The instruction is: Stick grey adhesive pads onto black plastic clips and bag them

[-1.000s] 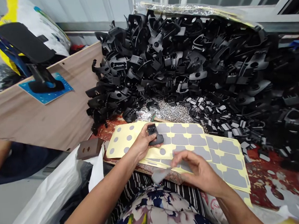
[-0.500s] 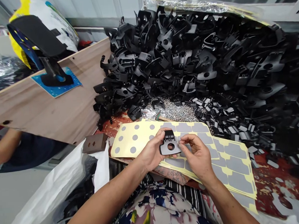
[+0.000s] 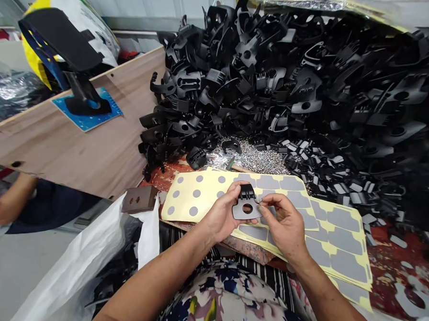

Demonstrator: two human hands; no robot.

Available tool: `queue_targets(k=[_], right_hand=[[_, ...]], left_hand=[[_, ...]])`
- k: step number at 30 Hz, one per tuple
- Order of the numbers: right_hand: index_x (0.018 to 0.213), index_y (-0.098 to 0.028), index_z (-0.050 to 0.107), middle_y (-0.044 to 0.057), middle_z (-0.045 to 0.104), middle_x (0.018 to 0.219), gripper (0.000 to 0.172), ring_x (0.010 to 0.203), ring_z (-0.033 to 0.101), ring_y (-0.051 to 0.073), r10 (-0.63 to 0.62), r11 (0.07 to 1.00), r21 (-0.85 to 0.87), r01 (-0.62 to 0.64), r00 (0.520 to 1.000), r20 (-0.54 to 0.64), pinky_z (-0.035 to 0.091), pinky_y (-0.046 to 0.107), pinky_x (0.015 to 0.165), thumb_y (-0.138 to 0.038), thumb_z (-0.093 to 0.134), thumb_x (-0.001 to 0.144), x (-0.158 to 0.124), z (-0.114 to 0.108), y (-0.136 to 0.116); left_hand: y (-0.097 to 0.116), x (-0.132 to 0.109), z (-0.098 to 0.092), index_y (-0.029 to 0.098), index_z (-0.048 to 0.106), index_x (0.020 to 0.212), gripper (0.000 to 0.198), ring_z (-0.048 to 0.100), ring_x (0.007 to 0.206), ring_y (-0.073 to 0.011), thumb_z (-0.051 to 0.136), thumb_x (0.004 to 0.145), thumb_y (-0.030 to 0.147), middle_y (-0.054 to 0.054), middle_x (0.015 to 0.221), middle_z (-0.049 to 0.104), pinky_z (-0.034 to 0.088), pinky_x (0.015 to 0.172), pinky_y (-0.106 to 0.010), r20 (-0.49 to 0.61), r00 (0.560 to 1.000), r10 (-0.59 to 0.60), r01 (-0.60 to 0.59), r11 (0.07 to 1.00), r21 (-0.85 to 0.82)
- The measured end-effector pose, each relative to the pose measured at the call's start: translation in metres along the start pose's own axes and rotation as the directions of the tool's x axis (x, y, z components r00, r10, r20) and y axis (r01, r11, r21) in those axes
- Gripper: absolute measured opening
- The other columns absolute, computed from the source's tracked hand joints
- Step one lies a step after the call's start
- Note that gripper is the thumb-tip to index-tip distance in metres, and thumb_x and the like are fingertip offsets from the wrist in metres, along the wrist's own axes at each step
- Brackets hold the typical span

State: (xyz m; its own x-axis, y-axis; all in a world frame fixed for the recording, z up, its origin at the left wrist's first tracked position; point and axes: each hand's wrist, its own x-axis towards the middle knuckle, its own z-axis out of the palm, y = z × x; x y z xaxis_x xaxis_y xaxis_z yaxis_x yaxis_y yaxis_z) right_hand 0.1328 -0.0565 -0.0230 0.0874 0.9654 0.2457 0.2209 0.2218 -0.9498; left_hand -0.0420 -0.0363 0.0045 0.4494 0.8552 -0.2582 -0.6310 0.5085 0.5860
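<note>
Between the thumb and fingers of my left hand (image 3: pixel 222 216) is a black plastic clip part (image 3: pixel 240 212) with a flat grey face, a round hole and a ridged block at its top. The closed fingertips of my right hand (image 3: pixel 285 226) pinch at its right edge, beside the hinge-like ridges. A small thin dark bit shows at those fingertips, too small to name. Under both hands lie yellow backing sheets (image 3: pixel 183 214) with grey round and shaped stickers.
Behind the sheets rises a large heap of black plastic parts (image 3: pixel 232 83). In front of it lie many small metal pins (image 3: pixel 263 158) and a wooden-handled tool (image 3: pixel 242 169). A brown block (image 3: pixel 140 199) stands at left, near a wooden board (image 3: pixel 73 153) and a white sack (image 3: pixel 72 263). Another person's arm (image 3: pixel 17 197) shows far left.
The whole view has shifted a little, so the scene sits further right. The clip part has tilted slightly in my left hand. My right fingertips stay at its right edge.
</note>
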Motion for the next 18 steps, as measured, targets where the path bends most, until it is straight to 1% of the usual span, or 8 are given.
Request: queue_targets(k=[4,8,11,13,15,17,18], right_hand=[[0.101,-0.027,0.068,0.002,0.069,0.095,0.008,0.093,0.065,0.02,-0.028,0.999,-0.042,0.027,1.0,-0.008,0.054,0.036,0.087,-0.025,0.069,0.093,-0.002,0.0,0.001],[0.099,-0.028,0.066,0.001,0.068,0.094,0.009,0.091,0.065,0.021,-0.054,0.992,-0.111,0.055,0.999,0.008,0.056,0.036,0.084,-0.021,0.066,0.093,-0.004,0.001,-0.002],[0.101,-0.029,0.065,0.002,0.067,0.094,0.012,0.089,0.065,0.021,-0.132,0.971,-0.196,0.134,0.991,0.024,0.058,0.036,0.08,-0.018,0.063,0.095,-0.007,0.002,-0.004],[0.111,-0.03,0.063,0.002,0.066,0.096,0.021,0.089,0.066,0.022,-0.218,0.94,-0.264,0.216,0.976,0.023,0.059,0.037,0.078,-0.016,0.061,0.095,-0.01,0.005,-0.002],[0.127,-0.032,0.057,0.004,0.066,0.103,0.037,0.09,0.067,0.023,-0.314,0.897,-0.322,0.303,0.949,0.02,0.06,0.038,0.078,-0.013,0.06,0.095,-0.013,0.007,0.002],[0.141,-0.033,0.047,0.008,0.062,0.118,0.052,0.09,0.068,0.022,-0.381,0.86,-0.357,0.366,0.924,0.029,0.062,0.039,0.079,-0.011,0.058,0.096,-0.017,0.009,0.008],[0.146,-0.034,0.042,0.011,0.058,0.126,0.057,0.087,0.068,0.021,-0.395,0.848,-0.365,0.384,0.917,0.046,0.063,0.04,0.079,-0.01,0.057,0.097,-0.019,0.009,0.01]], left_hand=[[-0.001,-0.001,-0.001,0.025,0.06,0.121,0.03,0.061,0.082,-0.0174,0.065,0.096,0.04,-0.005,0.103,0.06,0.063,0.071,-0.036,0.001,1.0,0.006,-0.006,1.0,0.007],[-0.001,-0.003,0.0,0.027,0.058,0.123,0.034,0.062,0.086,-0.0185,0.069,0.093,0.037,-0.006,0.105,0.06,0.062,0.07,-0.034,-0.005,1.0,-0.002,0.003,1.0,0.025],[-0.001,-0.004,0.002,0.027,0.057,0.123,0.041,0.061,0.084,-0.0168,0.075,0.088,0.035,-0.004,0.104,0.06,0.06,0.071,-0.032,-0.003,1.0,0.006,-0.005,0.999,0.049],[-0.002,-0.004,0.004,0.029,0.055,0.124,0.049,0.062,0.087,-0.0177,0.081,0.083,0.032,-0.003,0.105,0.06,0.058,0.073,-0.031,-0.006,1.0,0.014,-0.013,0.994,0.107],[-0.005,-0.005,0.005,0.029,0.054,0.124,0.056,0.062,0.092,-0.0191,0.086,0.077,0.028,-0.003,0.106,0.061,0.055,0.074,-0.029,-0.034,0.998,0.05,-0.042,0.978,0.206],[-0.011,-0.005,0.004,0.028,0.055,0.122,0.056,0.061,0.093,-0.0185,0.086,0.076,0.027,-0.002,0.104,0.062,0.052,0.076,-0.026,-0.072,0.991,0.112,-0.084,0.946,0.312],[-0.014,-0.005,0.003,0.027,0.056,0.122,0.053,0.06,0.093,-0.0178,0.085,0.077,0.028,-0.002,0.103,0.062,0.051,0.077,-0.025,-0.09,0.986,0.142,-0.101,0.928,0.358]])
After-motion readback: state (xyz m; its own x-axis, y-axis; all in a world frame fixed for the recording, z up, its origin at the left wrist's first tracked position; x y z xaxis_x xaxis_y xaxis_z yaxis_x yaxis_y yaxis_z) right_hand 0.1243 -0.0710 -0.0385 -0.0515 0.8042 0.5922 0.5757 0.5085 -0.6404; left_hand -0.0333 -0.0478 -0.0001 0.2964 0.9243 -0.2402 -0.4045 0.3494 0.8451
